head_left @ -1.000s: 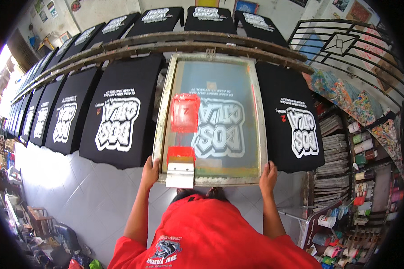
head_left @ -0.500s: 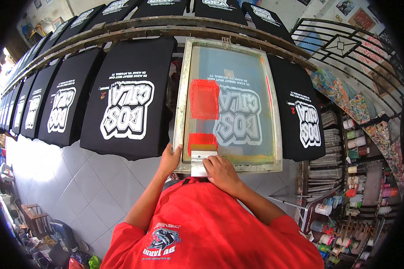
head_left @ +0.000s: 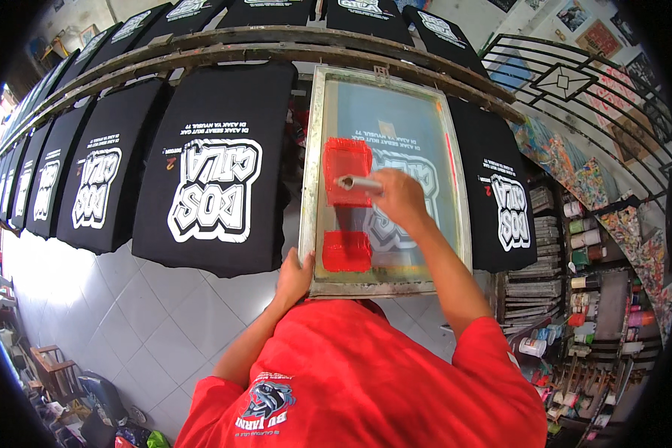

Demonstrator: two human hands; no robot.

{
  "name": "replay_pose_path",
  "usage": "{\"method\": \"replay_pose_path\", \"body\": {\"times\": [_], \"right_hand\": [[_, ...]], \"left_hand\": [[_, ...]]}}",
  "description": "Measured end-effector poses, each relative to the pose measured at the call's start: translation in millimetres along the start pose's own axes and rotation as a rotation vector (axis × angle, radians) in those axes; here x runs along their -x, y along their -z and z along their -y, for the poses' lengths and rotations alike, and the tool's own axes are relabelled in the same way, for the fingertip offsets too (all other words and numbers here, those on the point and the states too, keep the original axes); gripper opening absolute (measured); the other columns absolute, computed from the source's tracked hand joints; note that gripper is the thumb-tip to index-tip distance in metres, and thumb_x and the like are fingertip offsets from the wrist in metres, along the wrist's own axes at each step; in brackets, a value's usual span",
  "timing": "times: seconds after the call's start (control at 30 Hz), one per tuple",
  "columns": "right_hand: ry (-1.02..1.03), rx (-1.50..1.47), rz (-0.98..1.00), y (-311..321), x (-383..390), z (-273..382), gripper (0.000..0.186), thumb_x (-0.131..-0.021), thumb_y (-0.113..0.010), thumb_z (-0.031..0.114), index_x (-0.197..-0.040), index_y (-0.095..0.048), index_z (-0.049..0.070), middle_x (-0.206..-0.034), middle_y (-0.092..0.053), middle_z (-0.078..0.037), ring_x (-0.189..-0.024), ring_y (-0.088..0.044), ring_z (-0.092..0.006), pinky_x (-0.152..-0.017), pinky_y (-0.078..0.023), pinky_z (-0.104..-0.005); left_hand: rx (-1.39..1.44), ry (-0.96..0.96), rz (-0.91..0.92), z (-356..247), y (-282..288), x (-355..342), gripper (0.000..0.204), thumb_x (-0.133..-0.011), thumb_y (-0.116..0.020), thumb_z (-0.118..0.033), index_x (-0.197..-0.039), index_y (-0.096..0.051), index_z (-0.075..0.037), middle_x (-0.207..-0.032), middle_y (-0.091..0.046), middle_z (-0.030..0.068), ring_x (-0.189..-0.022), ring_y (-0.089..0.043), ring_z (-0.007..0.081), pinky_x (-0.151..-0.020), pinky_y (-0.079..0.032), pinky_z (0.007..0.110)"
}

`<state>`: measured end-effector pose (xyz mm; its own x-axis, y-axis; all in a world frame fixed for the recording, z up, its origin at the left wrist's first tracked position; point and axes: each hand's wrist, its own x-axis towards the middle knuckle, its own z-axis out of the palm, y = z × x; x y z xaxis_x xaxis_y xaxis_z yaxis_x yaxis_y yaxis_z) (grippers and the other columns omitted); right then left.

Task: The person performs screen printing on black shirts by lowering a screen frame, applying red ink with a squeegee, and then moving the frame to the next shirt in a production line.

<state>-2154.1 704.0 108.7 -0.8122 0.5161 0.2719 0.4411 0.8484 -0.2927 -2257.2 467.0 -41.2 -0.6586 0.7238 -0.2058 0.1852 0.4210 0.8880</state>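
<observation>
A silk-screen printing frame [head_left: 316, 164] lies in front of me over a black T-shirt, whose white print shows through the mesh. Two patches of red ink sit on the mesh: an upper ink patch [head_left: 345, 155] and a lower ink patch [head_left: 346, 252]. My right hand [head_left: 399, 198] is closed round a squeegee [head_left: 357, 184], held over the upper patch; whether its blade touches the mesh I cannot tell. At the frame's lower left corner, my left hand [head_left: 295, 276] grips the side rail.
Black T-shirts with white prints lie on boards to the left, such as the nearest shirt [head_left: 213, 164], with another shirt [head_left: 500, 187] on the right. Wooden rails [head_left: 276, 52] run behind them. Ink containers [head_left: 586, 239] line a rack at right, near a black metal grille [head_left: 567, 78].
My right hand has carried the squeegee away from me, from the lower ink patch to the upper one, and turned it. My left hand stays on the frame.
</observation>
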Motion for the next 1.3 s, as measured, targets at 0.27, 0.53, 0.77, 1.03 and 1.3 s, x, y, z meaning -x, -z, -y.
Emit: {"method": "replay_pose_path", "body": {"times": [0.27, 0.53, 0.77, 1.03, 1.3], "right_hand": [[-0.122, -0.021, 0.006, -6, -47, -27, 0.021, -0.074, -0.072, 0.021, -0.092, -0.068, 0.011, -0.089, -0.067, -0.011, -0.087, -0.064, -0.0329, -0.075, -0.051, -0.0442], [-0.066, 0.080, 0.076, -24, -101, -48, 0.023, -0.074, -0.073, 0.021, -0.094, -0.069, 0.009, -0.092, -0.068, -0.014, -0.090, -0.064, -0.0350, -0.077, -0.051, -0.0454], [-0.021, 0.086, 0.011, -66, -117, -65, 0.018, -0.075, -0.072, 0.016, -0.092, -0.067, 0.010, -0.092, -0.067, -0.012, -0.090, -0.064, -0.0340, -0.076, -0.052, -0.0450], [0.065, 0.107, -0.069, -78, -39, -36, 0.017, -0.074, -0.066, 0.008, -0.090, -0.064, 0.009, -0.085, -0.061, -0.009, -0.085, -0.062, -0.0310, -0.071, -0.053, -0.0438], [-0.001, 0.101, 0.076, -57, 1, -10, 0.023, -0.072, -0.071, 0.011, -0.094, -0.066, 0.011, -0.088, -0.064, -0.007, -0.086, -0.063, -0.0289, -0.071, -0.052, -0.0421]], "left_hand": [[-0.004, 0.024, -0.030, 3, -5, -1, 0.044, -0.095, -0.054, -0.036, -0.095, -0.050, 0.007, -0.092, -0.059, 0.0351, -0.091, -0.056, 0.0523, -0.076, -0.044, 0.052], [-0.006, 0.044, 0.000, -5, -1, -1, 0.044, -0.095, -0.054, -0.035, -0.098, -0.050, 0.008, -0.089, -0.060, 0.0355, -0.090, -0.057, 0.0527, -0.076, -0.045, 0.052], [-0.037, 0.050, 0.017, -8, 1, -2, 0.043, -0.095, -0.055, -0.036, -0.092, -0.048, 0.007, -0.085, -0.058, 0.0355, -0.084, -0.056, 0.0534, -0.073, -0.044, 0.052], [-0.045, 0.063, 0.007, -7, -1, 0, 0.044, -0.095, -0.054, -0.037, -0.091, -0.047, 0.006, -0.084, -0.057, 0.0352, -0.083, -0.055, 0.0537, -0.072, -0.043, 0.053], [-0.004, 0.063, 0.009, -3, -2, 1, 0.043, -0.095, -0.054, -0.036, -0.097, -0.050, 0.008, -0.087, -0.059, 0.0343, -0.086, -0.057, 0.0523, -0.074, -0.045, 0.052]]}}
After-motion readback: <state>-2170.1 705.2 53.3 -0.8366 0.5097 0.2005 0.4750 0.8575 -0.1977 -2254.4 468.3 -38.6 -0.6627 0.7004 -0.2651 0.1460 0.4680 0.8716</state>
